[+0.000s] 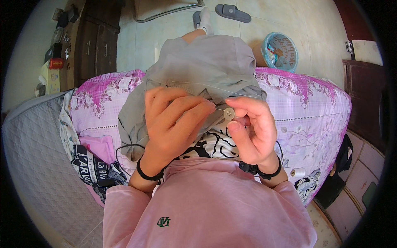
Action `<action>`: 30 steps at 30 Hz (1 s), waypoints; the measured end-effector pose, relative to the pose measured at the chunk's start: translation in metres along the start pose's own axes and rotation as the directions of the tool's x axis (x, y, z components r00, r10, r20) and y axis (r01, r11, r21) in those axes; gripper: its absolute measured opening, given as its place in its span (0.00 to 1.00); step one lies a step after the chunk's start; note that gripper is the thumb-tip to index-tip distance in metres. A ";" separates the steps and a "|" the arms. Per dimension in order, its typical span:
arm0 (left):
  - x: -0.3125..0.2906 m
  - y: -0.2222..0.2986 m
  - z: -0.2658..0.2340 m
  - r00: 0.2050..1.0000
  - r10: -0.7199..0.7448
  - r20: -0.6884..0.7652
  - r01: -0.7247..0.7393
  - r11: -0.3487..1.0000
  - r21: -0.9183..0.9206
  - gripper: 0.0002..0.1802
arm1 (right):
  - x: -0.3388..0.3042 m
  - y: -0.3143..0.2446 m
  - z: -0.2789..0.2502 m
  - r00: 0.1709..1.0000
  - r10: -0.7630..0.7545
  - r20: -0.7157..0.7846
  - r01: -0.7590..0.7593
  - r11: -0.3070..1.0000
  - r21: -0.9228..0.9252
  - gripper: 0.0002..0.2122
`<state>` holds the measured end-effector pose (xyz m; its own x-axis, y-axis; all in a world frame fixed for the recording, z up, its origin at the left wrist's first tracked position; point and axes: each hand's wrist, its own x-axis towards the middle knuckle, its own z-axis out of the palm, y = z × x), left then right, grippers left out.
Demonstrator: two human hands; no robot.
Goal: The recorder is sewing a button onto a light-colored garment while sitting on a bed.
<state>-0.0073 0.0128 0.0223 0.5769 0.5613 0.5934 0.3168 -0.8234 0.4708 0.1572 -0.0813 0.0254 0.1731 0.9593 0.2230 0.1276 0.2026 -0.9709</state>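
Over the lap | right hand pinching button | left hand pinching thin strand, its end hidden

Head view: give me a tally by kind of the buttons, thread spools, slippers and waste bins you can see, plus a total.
Button, pinched in the right hand: 1
White thread spool, on the bed: 1
Grey slippers: 2
Waste bin: 1
Total: 5

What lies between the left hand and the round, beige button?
In the head view, a short, thin, pale line runs from the left hand to the button; thread or needle, I cannot tell.
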 end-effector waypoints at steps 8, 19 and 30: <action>-0.007 0.005 0.004 0.993 -0.109 -0.034 0.107 0.992 -0.062 0.12 | 0.002 0.010 0.003 0.997 -0.048 -0.068 0.046 0.998 -0.040 0.14; -0.007 -0.001 0.003 0.988 -0.155 0.020 0.156 0.969 -0.191 0.08 | 0.000 0.002 0.003 0.975 0.219 -0.043 -0.200 0.941 0.271 0.08; -0.014 -0.002 0.010 0.868 -0.434 0.241 0.477 0.593 -0.649 0.07 | 0.003 0.010 0.002 0.979 0.190 0.067 -0.201 0.896 0.396 0.07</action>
<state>-0.0090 0.0054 0.0066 0.5448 0.8245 0.1531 -0.0252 -0.1664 0.9857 0.1572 -0.0766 0.0165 0.1282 0.9914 0.0276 -0.3076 0.0662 -0.9492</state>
